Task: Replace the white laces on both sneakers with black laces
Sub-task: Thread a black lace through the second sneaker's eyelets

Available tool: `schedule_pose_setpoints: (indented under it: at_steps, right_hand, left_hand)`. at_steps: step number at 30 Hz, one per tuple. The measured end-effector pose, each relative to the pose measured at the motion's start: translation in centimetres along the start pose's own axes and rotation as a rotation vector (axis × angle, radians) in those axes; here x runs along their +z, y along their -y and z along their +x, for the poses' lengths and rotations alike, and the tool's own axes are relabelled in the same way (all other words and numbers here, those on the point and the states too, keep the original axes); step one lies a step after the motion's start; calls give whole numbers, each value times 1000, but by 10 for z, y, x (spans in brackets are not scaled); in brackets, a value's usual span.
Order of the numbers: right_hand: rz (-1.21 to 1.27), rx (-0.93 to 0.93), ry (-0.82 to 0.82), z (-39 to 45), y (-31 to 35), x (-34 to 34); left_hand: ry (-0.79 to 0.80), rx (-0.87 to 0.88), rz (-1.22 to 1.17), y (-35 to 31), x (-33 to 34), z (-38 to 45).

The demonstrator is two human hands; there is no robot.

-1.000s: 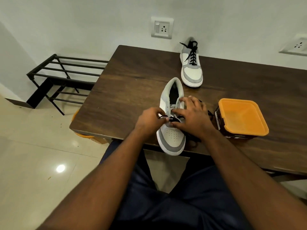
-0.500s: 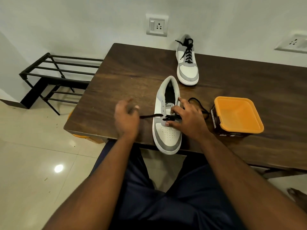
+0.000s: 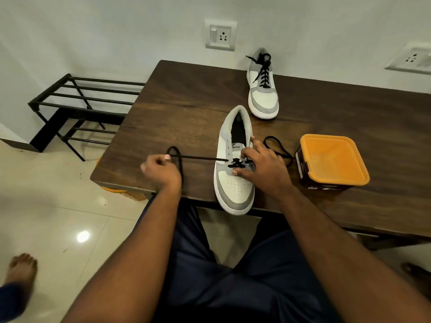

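A white and grey sneaker [image 3: 234, 185] lies at the table's front edge, toe toward me. A black lace [image 3: 198, 157] runs through its lowest eyelets. My left hand [image 3: 161, 171] pinches the lace left of the shoe and holds it taut; a loop of it curls past the hand. My right hand [image 3: 261, 166] holds the sneaker down over the eyelets, thumb and fingers curled against the upper. The lace's other end lies loose right of the shoe. A second sneaker [image 3: 263, 89] with black laces threaded through it stands at the back by the wall.
An open orange-rimmed tub [image 3: 333, 159] stands right of the near sneaker on the dark wooden table [image 3: 186, 108]. A black metal rack [image 3: 81, 106] stands on the floor to the left. Someone's bare foot [image 3: 21, 269] shows at the lower left. Wall sockets sit behind the table.
My left hand has drawn the black lace out to the left, away from the sneaker, until it is taut. My right hand has stayed on the shoe.
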State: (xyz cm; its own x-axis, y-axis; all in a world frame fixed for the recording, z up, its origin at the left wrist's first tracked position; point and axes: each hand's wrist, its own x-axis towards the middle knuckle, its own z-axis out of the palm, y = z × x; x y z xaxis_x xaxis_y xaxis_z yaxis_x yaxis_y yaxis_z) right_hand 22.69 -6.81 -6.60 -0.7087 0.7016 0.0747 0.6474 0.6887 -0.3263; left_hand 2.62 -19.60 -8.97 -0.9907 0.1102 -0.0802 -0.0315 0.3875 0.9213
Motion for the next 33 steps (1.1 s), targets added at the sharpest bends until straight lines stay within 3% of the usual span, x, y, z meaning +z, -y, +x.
schedule_pose_setpoints:
  at_steps: [3, 6, 9, 14, 18, 24, 30, 33]
  right_hand:
    - [9, -1, 6, 0, 0, 1]
    - [23, 5, 18, 0, -1, 3]
    - [28, 8, 20, 0, 0, 5]
    - [24, 17, 22, -1, -3, 6]
    - [34, 24, 42, 0, -2, 5]
    - [74, 26, 43, -1, -1, 8]
    - [66, 38, 72, 0, 3, 5]
    - [68, 45, 77, 0, 3, 2]
  left_hand:
    - [102, 183, 63, -4, -2, -16]
    - [407, 363, 64, -16, 10, -47]
    - [661, 372, 104, -18, 25, -59]
    - [668, 435, 230, -20, 25, -54]
    - [435, 334, 270, -13, 6, -25]
    - [518, 442, 365, -7, -4, -39]
    - [747, 491, 368, -24, 12, -45]
    - [677, 484, 502, -32, 11, -40]
